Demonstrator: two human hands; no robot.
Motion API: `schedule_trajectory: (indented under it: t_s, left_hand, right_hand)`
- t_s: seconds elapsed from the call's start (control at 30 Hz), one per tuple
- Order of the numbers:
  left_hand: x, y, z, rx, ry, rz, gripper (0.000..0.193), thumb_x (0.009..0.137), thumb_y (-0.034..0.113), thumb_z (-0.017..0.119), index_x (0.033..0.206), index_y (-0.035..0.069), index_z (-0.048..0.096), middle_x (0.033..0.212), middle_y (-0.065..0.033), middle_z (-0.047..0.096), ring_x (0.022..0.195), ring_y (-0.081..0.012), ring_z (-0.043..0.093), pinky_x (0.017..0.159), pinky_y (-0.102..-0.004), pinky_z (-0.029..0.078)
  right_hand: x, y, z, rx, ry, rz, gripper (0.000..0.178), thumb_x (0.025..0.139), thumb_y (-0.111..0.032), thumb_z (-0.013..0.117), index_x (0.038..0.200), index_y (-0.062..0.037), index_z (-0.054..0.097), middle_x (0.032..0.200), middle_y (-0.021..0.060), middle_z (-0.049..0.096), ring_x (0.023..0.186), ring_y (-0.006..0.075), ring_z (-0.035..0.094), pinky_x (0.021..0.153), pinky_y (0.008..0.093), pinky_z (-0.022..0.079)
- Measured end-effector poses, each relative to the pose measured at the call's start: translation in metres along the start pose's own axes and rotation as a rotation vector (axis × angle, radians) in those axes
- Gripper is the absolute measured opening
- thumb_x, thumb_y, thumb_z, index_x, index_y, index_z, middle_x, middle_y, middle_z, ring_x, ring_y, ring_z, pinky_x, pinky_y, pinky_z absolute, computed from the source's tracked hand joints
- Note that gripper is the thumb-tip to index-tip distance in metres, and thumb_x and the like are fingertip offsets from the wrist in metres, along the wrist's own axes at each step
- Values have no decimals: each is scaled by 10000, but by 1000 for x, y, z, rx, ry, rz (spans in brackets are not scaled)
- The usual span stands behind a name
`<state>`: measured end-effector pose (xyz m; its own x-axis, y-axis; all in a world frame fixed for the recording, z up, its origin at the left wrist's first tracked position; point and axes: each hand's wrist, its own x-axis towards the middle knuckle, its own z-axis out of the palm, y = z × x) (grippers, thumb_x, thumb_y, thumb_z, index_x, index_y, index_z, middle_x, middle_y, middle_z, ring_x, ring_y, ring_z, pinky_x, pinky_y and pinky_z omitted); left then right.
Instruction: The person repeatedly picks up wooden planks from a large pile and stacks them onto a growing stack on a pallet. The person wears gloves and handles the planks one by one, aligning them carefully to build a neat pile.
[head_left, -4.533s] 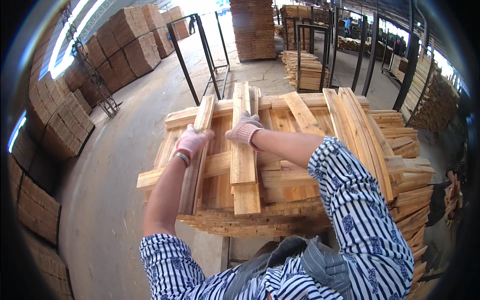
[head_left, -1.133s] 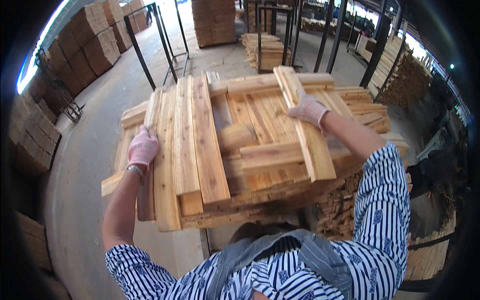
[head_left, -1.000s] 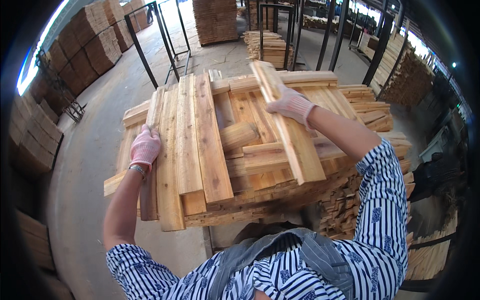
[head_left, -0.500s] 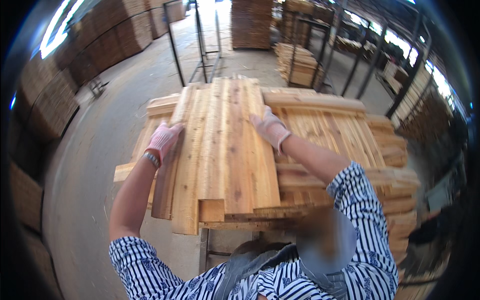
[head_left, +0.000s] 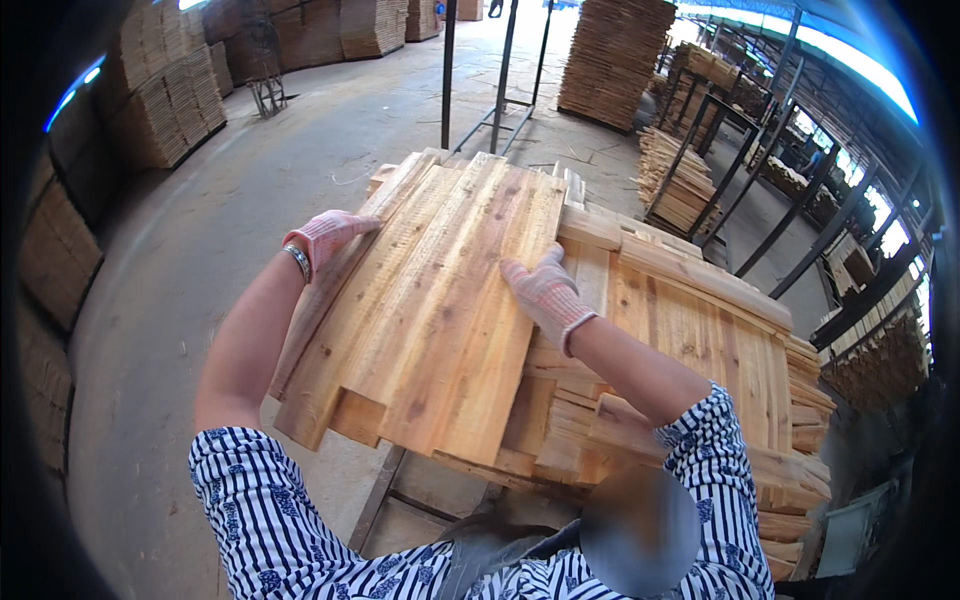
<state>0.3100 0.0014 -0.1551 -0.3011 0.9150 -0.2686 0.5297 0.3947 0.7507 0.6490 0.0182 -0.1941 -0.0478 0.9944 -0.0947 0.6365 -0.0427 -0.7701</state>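
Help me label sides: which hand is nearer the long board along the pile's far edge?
Right. The right hand is on the right edge of the row of boards, toward the long board; the left hand is at the row's left edge, farther away.

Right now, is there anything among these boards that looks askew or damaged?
Yes: the near ends of the boards between the left hand and the right hand do not line up. One stops short of its neighbours, leaving a notch showing wood beneath.
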Motion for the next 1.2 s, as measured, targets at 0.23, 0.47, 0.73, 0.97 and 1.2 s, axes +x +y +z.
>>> schedule_trajectory:
  t_s: [0.23,0.47,0.73,0.97,1.2]
  left_hand:
    - [4,-18,-31,81,41,11,661,865,510,692,1261,-18,659,1327,-172,636,1220,-238,563,1027,-359,420]
    - [17,-44,-36,195,117,-24,562,912,445,664,1206,-34,663,1190,-161,660,1078,-256,581,941,-435,461]
    - [18,-11,-33,230,65,-99,648,924,481,654,1289,-53,608,1295,-231,633,1195,-346,586,1022,-465,434]
    - [39,-30,-39,308,99,23,544,952,434,615,1199,-49,652,1087,-244,710,1004,-350,672,889,-468,502]
    - [35,0,-11,257,-267,219,447,1030,274,394,1210,-30,667,1076,-238,720,991,-272,712,871,-419,559]
  right_hand:
    - [-14,-42,30,41,50,48,819,881,-427,696,1416,51,303,1385,266,511,1253,394,544,1042,425,463]
    - [-24,-55,38,158,-14,149,837,879,-389,673,1492,-42,222,1439,282,432,1331,428,466,1094,478,416]
    - [-1,-49,56,257,-13,261,832,863,-375,703,1485,-112,218,1505,245,341,1375,406,417,1117,467,397]
    - [11,-51,71,-285,-101,50,682,938,-348,607,1475,-117,257,1426,188,444,1330,367,461,1080,460,419]
    - [-63,-16,-2,170,115,-326,584,878,-457,648,1228,2,564,1097,228,608,1063,323,597,854,452,480]
